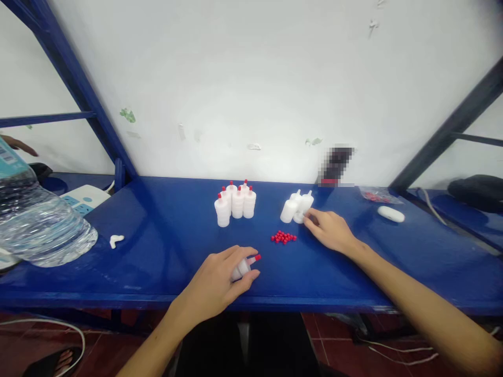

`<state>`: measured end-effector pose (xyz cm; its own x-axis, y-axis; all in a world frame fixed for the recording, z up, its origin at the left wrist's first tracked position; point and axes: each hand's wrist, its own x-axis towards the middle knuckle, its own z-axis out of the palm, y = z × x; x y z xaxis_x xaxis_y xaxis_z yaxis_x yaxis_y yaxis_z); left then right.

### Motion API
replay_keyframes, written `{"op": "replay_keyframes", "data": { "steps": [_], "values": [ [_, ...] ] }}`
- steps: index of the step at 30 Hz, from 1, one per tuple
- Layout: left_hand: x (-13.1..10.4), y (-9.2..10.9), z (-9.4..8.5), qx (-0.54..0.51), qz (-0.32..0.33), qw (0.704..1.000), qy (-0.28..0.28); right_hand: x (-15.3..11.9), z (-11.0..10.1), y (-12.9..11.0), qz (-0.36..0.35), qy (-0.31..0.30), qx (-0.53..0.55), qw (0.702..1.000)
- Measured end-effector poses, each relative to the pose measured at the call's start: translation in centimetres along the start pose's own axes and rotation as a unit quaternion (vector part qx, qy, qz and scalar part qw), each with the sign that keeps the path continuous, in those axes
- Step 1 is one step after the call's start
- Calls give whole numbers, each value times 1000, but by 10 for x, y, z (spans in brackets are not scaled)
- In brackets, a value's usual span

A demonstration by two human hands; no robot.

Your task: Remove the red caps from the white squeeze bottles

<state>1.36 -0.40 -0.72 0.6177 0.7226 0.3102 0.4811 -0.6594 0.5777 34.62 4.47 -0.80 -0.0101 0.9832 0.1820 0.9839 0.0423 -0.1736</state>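
My left hand (228, 275) is closed round a small white bottle (241, 269) with a red tip, held tilted above the blue table near its front edge. My right hand (328, 229) reaches to a group of white bottles (290, 210) without red tips, its fingers closed on the nearest one (299, 217). Between the hands lies a loose pile of small red caps (283, 237). Farther back on the left stand several white bottles (237, 203) with red tips, upright and close together.
On the blue table (165, 246), a large clear water bottle (47, 225), a power strip (84, 198) and a small white piece (116, 240) are at left. At right lie a plastic bag with red caps (378, 196) and a white oval object (391, 214).
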Motion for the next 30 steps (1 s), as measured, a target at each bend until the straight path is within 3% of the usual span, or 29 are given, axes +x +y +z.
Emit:
{"op": "replay_keyframes", "data": {
  "steps": [3,5,10,12,18,22,24,27,30],
  "values": [
    [1,3,-1,9,-4,1000,-12,-3,1,-1,-13,31,39,999],
    [1,4,-2,17,-3,1000,-17,-7,1,-3,-63,58,80,993],
    [1,1,-1,34,-1,999,-20,-33,-13,-33,-313,103,155,931],
    [0,-1,0,36,-10,999,-20,-45,-22,-56,-372,95,135,913],
    [-2,-1,-4,14,-4,999,-38,-53,-27,-106,-434,63,19,898],
    [-1,1,-2,39,55,997,-41,-52,-21,-111,-495,134,9,858],
    [-1,2,3,71,97,992,-25,-54,-19,-108,-521,141,17,842],
    [-1,2,10,116,143,983,4,-58,-18,-104,-518,96,50,848],
    [1,3,13,138,153,978,16,-59,-16,-103,-476,4,100,874]
  ]
}}
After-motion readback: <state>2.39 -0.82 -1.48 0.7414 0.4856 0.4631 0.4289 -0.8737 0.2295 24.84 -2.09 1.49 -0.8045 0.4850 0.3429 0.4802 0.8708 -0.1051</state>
